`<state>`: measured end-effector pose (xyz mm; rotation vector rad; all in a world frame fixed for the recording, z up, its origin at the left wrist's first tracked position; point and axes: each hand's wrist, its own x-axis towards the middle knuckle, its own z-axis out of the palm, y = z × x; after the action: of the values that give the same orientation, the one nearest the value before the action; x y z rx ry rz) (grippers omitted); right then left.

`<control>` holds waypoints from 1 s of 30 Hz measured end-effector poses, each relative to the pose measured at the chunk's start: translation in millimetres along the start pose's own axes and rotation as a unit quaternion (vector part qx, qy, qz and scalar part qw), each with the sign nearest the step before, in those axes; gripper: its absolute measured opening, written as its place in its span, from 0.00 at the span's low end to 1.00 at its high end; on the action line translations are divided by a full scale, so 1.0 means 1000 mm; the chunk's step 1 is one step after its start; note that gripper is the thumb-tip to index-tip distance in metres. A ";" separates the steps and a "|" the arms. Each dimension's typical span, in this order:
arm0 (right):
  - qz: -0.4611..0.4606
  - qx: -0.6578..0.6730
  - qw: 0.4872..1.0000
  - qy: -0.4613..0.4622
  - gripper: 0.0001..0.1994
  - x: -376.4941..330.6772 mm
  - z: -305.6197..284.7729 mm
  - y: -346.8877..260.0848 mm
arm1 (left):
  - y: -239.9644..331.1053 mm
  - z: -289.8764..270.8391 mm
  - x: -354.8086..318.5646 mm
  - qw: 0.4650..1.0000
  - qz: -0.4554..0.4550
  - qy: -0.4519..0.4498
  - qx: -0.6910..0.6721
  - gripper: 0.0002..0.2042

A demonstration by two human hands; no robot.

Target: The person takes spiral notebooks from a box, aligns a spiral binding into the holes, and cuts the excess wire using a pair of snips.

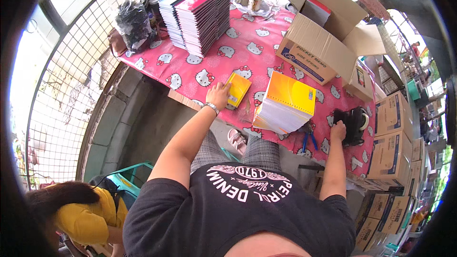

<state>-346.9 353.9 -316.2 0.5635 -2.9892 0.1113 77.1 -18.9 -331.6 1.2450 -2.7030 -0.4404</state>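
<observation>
Head view: the left hand (218,96) lies flat on the desk (266,52), which is covered in a pink cartoon-cat cloth. Its fingers are loosely spread, and their tips touch the near-left edge of a small yellow spiral notebook (237,89). The notebook lies just beyond and to the right of this hand. Its long axis runs away from the person and leans a little right, with the wire spiral along the side nearest the fingers. The hand rests on it rather than pinching it; no finger can be seen curled beneath the cover.

The right hand (338,131) is well apart from the notebook, at the desk's right edge. It is closed against a black tape dispenser (352,124), with the knuckles up and the fingers hidden behind the dispenser's body. Whether it truly grips the dispenser or only presses on it cannot be told.

Between the two hands stands a tall stack of yellow spiral notebooks (285,103), tilted toward the person and closer to the right hand than to the left. So the small notebook belongs plainly to the left hand's side. Blue-handled pliers (309,139) lie just below the stack at the near edge.

Further back on the desk are an open cardboard box (319,43) and stacks of red and green notebooks (197,14). A person in a yellow top (85,219) sits low at the left.
</observation>
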 end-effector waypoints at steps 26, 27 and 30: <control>-0.323 0.484 0.811 0.061 0.12 -0.111 -0.230 -0.148 | 0.197 -0.228 -0.036 0.888 0.457 0.016 -0.058 0.09; -0.380 0.496 0.775 0.097 0.12 -0.119 -0.237 -0.158 | 0.195 -0.226 -0.027 0.875 0.471 0.080 -0.079 0.09; -0.373 0.483 0.783 0.127 0.11 -0.132 -0.252 -0.174 | 0.204 -0.224 -0.022 0.870 0.461 0.155 -0.087 0.09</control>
<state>-140.1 261.9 -70.9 1.5764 -2.0104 1.5106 -2.3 77.1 -54.5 -0.0983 -2.5139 -0.2922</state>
